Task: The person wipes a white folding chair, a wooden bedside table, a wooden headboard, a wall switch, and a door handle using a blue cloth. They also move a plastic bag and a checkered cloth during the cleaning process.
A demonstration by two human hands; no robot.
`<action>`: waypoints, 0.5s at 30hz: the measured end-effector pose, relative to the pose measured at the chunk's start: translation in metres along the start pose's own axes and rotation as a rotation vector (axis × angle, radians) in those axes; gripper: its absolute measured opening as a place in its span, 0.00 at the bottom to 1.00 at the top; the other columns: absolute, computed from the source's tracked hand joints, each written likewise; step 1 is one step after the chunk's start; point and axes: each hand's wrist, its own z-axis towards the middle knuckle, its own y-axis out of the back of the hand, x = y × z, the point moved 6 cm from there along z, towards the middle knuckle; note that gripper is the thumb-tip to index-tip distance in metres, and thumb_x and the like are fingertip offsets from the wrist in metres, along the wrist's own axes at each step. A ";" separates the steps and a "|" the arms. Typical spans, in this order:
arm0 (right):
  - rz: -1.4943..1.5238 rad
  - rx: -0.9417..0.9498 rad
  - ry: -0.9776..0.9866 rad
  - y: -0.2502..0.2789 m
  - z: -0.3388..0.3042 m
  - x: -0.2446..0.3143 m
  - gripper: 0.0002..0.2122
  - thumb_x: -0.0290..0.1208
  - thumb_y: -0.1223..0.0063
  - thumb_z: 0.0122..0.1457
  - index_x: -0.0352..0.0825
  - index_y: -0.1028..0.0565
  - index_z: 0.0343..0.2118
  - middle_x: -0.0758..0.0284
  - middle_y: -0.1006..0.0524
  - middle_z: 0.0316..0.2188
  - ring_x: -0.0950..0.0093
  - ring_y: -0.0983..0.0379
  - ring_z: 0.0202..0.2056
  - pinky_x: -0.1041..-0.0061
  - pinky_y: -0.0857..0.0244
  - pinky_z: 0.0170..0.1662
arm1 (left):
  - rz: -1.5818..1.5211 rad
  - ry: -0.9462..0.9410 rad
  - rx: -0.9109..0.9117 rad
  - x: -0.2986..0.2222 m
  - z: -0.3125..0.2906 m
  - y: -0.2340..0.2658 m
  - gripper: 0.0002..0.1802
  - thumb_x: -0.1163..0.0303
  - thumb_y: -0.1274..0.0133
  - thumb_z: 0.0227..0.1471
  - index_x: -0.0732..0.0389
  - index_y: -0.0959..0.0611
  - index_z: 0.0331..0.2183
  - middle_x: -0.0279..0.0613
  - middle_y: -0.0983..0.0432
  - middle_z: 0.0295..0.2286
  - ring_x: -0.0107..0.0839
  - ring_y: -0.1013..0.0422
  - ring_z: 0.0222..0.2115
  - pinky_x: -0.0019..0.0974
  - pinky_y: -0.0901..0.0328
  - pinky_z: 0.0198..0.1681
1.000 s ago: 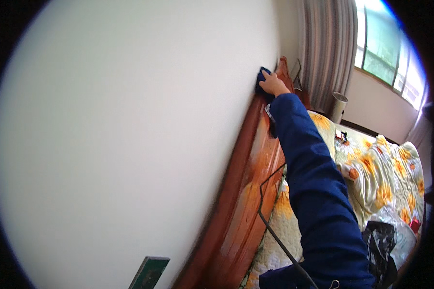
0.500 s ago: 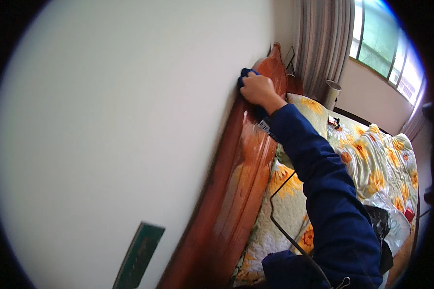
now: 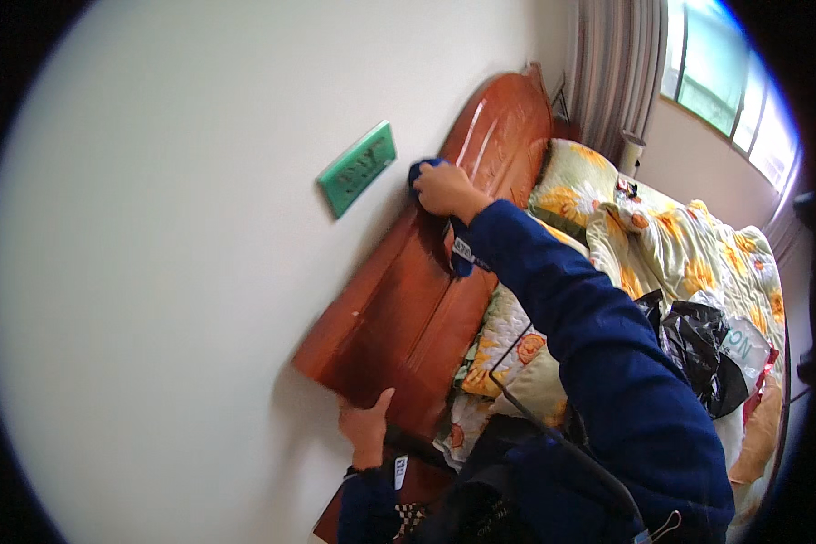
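White wall point(image 3: 172, 272) on the far left, green wall plate point(image 3: 358, 170) fixed to it just above the headboard. Left hand point(image 3: 365, 431) was low, at the near end of the reddish-brown wooden headboard point(image 3: 399, 304), thumb up and spread; its fingers were partly hidden, so I couldn't tell whether it gripped the edge. Dark blue cloth point(image 3: 417, 172) sat on the headboard's top edge, next to the wall, bunched under the right hand point(image 3: 451, 190), which had its fingers curled closed on it. Floral pillow point(image 3: 576, 177) lay by the headboard. Striped curtain point(image 3: 612, 82) hung behind, then a black plastic bag point(image 3: 703, 349) on the bed, rumpled sunflower quilt point(image 3: 698, 258), and bright window point(image 3: 721, 82) far right.
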 end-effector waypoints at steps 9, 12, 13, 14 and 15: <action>0.148 0.022 0.195 0.039 -0.074 0.159 0.13 0.37 0.57 0.50 0.39 0.21 0.31 0.58 0.26 0.37 0.59 0.26 0.37 0.62 0.32 0.40 | 0.082 -0.172 -0.071 -0.009 0.003 0.000 0.43 0.43 0.35 0.31 0.71 0.27 0.38 0.57 0.25 0.34 0.54 0.28 0.33 0.47 0.32 0.36; 0.102 -0.015 0.268 0.049 -0.096 0.192 0.12 0.36 0.56 0.51 0.37 0.21 0.30 0.57 0.26 0.35 0.58 0.27 0.36 0.62 0.32 0.38 | 0.182 -0.137 -0.082 -0.004 0.000 -0.004 0.43 0.41 0.36 0.31 0.71 0.27 0.36 0.57 0.25 0.31 0.54 0.28 0.31 0.46 0.32 0.34; 0.090 -0.051 0.312 0.052 -0.101 0.200 0.12 0.36 0.55 0.51 0.37 0.21 0.29 0.57 0.26 0.35 0.58 0.27 0.35 0.62 0.32 0.38 | 0.226 -0.116 -0.081 -0.004 -0.001 -0.004 0.43 0.40 0.37 0.31 0.71 0.28 0.36 0.57 0.25 0.31 0.53 0.28 0.31 0.46 0.32 0.34; 0.146 -0.113 0.204 0.055 -0.103 0.199 0.12 0.37 0.52 0.50 0.35 0.20 0.26 0.55 0.25 0.33 0.62 0.25 0.34 0.66 0.31 0.35 | 0.269 -0.119 -0.083 -0.005 -0.001 -0.004 0.43 0.39 0.37 0.31 0.70 0.28 0.35 0.57 0.25 0.31 0.53 0.28 0.31 0.46 0.32 0.34; 0.149 -0.144 0.204 0.056 -0.106 0.202 0.11 0.36 0.51 0.50 0.35 0.21 0.25 0.56 0.25 0.32 0.63 0.25 0.34 0.68 0.31 0.35 | 0.234 -0.054 -0.064 -0.002 -0.002 -0.004 0.44 0.40 0.36 0.30 0.70 0.28 0.36 0.57 0.25 0.32 0.54 0.28 0.31 0.47 0.32 0.34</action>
